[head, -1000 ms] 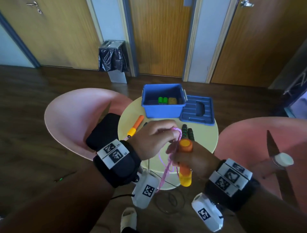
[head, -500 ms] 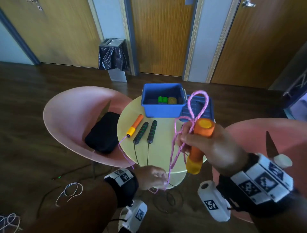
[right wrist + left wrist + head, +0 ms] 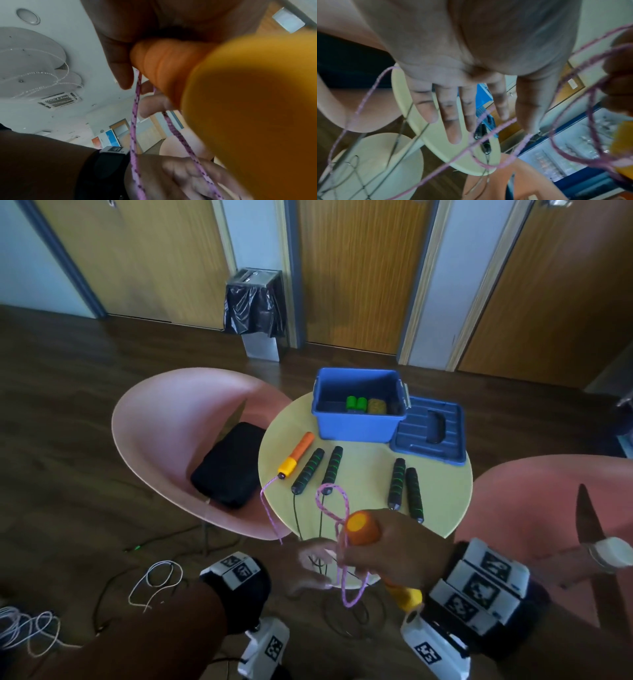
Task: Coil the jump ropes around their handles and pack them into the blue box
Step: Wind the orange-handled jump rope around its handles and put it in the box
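Right hand grips the stiff orange handle; left hand is spread, holding nothing; the limp pink rope tangles easily, so pinch it near the handle

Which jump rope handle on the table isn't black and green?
The orange handle, leftmost on the table, trailing pink rope; the other four are black with green rings.

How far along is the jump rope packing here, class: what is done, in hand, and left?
Done: green-ended and yellow items already sit in the blue box. In hand: the right hand grips an orange handle with pink rope loops; the left hand is open by it. Left: two black-and-green pairs and the other orange handle lie on the table.
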`<state>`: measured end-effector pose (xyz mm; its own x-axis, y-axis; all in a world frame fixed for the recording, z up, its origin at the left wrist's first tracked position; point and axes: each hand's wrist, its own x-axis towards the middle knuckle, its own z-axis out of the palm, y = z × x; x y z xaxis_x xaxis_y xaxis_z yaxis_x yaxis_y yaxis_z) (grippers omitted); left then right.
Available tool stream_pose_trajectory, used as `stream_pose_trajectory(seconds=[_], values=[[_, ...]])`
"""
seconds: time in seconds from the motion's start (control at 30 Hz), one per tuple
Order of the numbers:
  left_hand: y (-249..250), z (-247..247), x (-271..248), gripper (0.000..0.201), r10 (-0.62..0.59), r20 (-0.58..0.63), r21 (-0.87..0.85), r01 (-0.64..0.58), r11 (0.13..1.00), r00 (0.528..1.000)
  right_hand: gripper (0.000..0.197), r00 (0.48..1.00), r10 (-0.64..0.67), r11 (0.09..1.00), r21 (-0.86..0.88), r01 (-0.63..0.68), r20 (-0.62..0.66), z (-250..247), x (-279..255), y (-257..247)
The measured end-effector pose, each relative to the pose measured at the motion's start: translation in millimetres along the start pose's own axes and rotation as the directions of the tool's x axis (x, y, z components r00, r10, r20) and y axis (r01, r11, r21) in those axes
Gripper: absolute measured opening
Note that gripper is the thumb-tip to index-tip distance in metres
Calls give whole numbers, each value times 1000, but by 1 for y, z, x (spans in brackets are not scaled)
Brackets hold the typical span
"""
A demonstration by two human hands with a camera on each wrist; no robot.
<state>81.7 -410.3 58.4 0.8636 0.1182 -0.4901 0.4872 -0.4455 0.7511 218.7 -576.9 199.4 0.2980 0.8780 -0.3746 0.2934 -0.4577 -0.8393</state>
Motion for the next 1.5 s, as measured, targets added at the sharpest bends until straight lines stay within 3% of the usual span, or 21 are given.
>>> stream_pose_trajectory(seconds=[0.1, 0.2, 0.3, 0.37, 0.4, 0.47, 0.5, 0.57, 0.67, 0.7, 0.77, 0.83, 0.93, 1.0, 1.1, 1.27, 1.5], values=[[14, -3, 0, 27, 50, 29, 147, -54, 988, 998, 10, 1000, -26, 998, 65, 27, -10, 0, 14, -12], [4, -7, -10, 30, -33, 62, 36, 31, 999, 998, 11, 997, 14, 990, 144, -2, -77, -7, 26, -16], [-38, -22, -21, 18, -47, -65, 64, 51, 997, 997, 13, 993, 65, 995, 75, -58, -98, -14, 36, -15], [-65, -37, -31, 6, -71, -217, -6, 72, 997, 974, 12, 993, 109, 994, 3, -109, -54, -16, 45, -14], [-74, -45, -37, 4, -66, -329, -73, 44, 996, 942, 13, 991, 133, 990, -33, -134, -28, -15, 50, -15], [-92, -68, -47, 9, -109, -562, -232, -30, 972, 820, 15, 986, 165, 982, -93, -163, 7, -13, 63, -18], [-99, -81, -50, 12, -162, -616, -314, -51, 948, 771, 14, 985, 170, 980, -110, -167, 18, -10, 70, -20], [-112, -109, -50, 8, -226, -634, -411, -74, 909, 740, 12, 982, 181, 979, -104, -176, 44, -3, 87, -24], [-131, -150, -33, 9, -313, -566, -457, 26, 889, 762, 24, 974, 212, 977, -57, -208, 85, 9, 116, -28], [-136, -163, -23, 24, -302, -547, -416, 59, 907, 781, 27, 970, 228, 973, -59, -224, 81, 12, 127, -29], [-142, -181, -1, 44, -233, -444, -226, 144, 964, 865, 21, 968, 250, 968, -42, -249, 36, 14, 149, -31], [-141, -191, 23, 34, -232, -349, -64, 224, 972, 908, 4, 964, 265, 964, 29, -264, -29, 13, 167, -34], [-131, -202, 61, 10, -194, -282, 36, 213, 976, 940, 17, 953, 273, 962, 59, -267, -129, 11, 190, -38], [-125, -208, 89, 7, -178, -262, 86, 207, 975, 948, 18, 946, 278, 960, 42, -275, -168, 10, 198, -39], [-112, -210, 130, 31, -178, -226, 167, 218, 961, 958, 21, 931, 285, 958, 102, -268, -229, 9, 204, -39], [-104, -200, 182, 51, -184, -252, 265, 251, 931, 950, 19, 877, 339, 929, 266, -256, -342, 5, 207, -27], [-103, -191, 198, 55, -240, -233, 318, 307, 897, 942, 54, 786, 460, 850, 461, -255, -412, -2, 200, -17]])
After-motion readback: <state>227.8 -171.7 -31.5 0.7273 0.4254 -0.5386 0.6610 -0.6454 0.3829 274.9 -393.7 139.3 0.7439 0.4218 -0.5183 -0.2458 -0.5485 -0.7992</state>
